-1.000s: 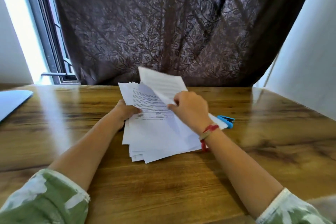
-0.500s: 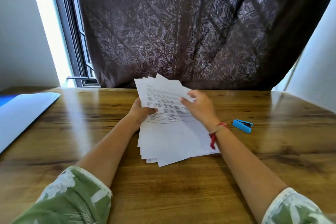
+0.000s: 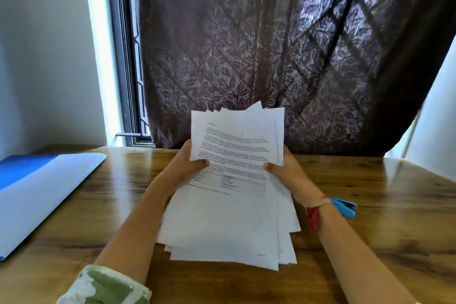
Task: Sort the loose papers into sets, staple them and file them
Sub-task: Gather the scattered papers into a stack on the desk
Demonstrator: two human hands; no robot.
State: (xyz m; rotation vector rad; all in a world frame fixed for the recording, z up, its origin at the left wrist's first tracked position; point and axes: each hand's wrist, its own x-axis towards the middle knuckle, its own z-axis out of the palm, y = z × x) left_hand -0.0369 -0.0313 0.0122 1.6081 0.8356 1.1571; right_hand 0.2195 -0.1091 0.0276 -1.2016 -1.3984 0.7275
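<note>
Paper stack (image 3: 229, 217) is the whole story right now: a thick, messy wad of printed white sheets, tilted up off the tabletop (image 3: 382, 242) at the far end, with the near edges looking like they rest on the wood. Left hand (image 3: 180, 173) and right hand (image 3: 288, 175) each have it by a side edge, fingers wrapped behind and thumbs pressed on the top page, so both are grasping the pile. My guess is it's light but floppy and slick. The sheets are fanned out unevenly at top and bottom, so a loose pinch would probably let the middle ones slide out. Holding both long edges about halfway up like that seems the sensible spot, and tapping the bottom edge on the wood should square it up. Blue stapler (image 3: 345, 208) sits just beside the right wrist, blue folder (image 3: 37, 192) lies well off to the left, neither touched.
</note>
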